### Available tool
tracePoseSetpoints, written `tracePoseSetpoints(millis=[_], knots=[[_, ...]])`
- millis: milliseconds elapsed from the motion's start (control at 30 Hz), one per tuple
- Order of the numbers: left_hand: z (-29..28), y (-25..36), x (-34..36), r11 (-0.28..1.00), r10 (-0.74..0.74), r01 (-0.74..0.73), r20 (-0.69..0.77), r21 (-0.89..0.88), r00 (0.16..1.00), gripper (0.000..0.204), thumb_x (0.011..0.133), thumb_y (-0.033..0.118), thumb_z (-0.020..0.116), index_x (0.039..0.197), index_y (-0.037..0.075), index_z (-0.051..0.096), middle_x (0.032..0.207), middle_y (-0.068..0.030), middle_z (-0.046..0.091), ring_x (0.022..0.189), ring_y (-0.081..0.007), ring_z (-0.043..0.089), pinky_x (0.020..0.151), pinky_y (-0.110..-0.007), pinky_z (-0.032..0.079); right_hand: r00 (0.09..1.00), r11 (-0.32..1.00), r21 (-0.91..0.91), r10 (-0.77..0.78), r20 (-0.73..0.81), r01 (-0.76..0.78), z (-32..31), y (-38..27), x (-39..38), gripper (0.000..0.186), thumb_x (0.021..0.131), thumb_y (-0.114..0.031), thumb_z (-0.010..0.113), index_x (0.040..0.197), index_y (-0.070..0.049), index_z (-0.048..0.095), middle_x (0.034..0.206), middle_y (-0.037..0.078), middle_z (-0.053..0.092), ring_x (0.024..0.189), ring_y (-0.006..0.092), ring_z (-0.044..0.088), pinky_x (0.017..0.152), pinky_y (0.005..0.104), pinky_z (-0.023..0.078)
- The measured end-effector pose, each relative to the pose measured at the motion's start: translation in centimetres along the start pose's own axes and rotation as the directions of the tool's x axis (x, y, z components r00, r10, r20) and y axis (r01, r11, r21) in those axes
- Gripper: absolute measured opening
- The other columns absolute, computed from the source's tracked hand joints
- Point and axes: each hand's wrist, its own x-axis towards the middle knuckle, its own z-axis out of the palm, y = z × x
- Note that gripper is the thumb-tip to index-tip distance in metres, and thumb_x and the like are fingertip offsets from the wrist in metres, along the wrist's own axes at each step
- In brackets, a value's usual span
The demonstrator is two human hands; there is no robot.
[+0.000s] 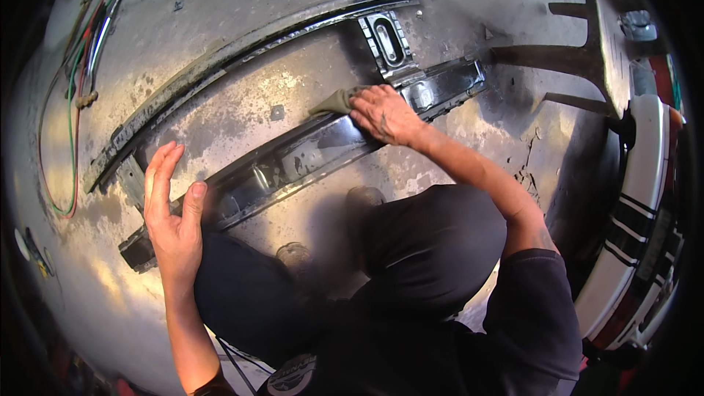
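Observation:
On the concrete floor in front of my knees lies a black metal vehicle frame part. Its glossy near beam [304, 155] runs from lower left to upper right, joined by an upright bracket with an oval slot [386, 40] to a long curved far rail [242, 48]. My right hand [387, 115] presses an olive-grey cloth [334, 103] against the near beam's upper edge, its fingers closed over the cloth. Above the beam's left end, my left hand [172, 224] has its fingers stretched and thumb apart, with nothing in it; whether it touches the metal I cannot tell.
Red and green hoses [75, 114] lie at the far left. A brown slatted piece like a plastic chair [612, 44] stands at the upper right. A white bumper with black stripes [623, 235] runs along the right side. My shoes [295, 257] are just beside the near beam.

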Motion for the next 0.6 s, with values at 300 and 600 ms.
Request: tracePoseSetpoints(millis=[300,600], knots=[[-1.9,-1.6,-1.5,0.999,-0.018,0.007,-0.218,-0.052,0.976,0.032,0.098,0.013,0.064,0.129,0.002,0.063,0.134,-0.0128,0.06,0.128,-0.023,0.053,0.11,-0.037,0.037,0.954,0.947,0.123,-0.3,0.007,0.297,2.7,-8.8,1.5,0.058,0.092,-0.016,0.06,0.147,-0.006,0.048,0.151,0.02,0.045,0.141,0.0366,0.041,0.119,0.0545,0.029],[-2.7,-1.9,-1.7,0.999,-0.032,0.022,-0.244,-0.043,0.969,0.032,0.097,0.013,0.065,0.127,0.002,0.065,0.132,-0.0121,0.062,0.128,-0.0235,0.054,0.11,-0.037,0.038,0.649,0.656,-0.063,-0.719,0.249,0.752,2.3,-9.1,1.0,0.054,0.091,-0.026,0.059,0.142,-0.01,0.054,0.164,0.006,0.029,0.149,0.0282,0.031,0.125,0.0543,0.019]])
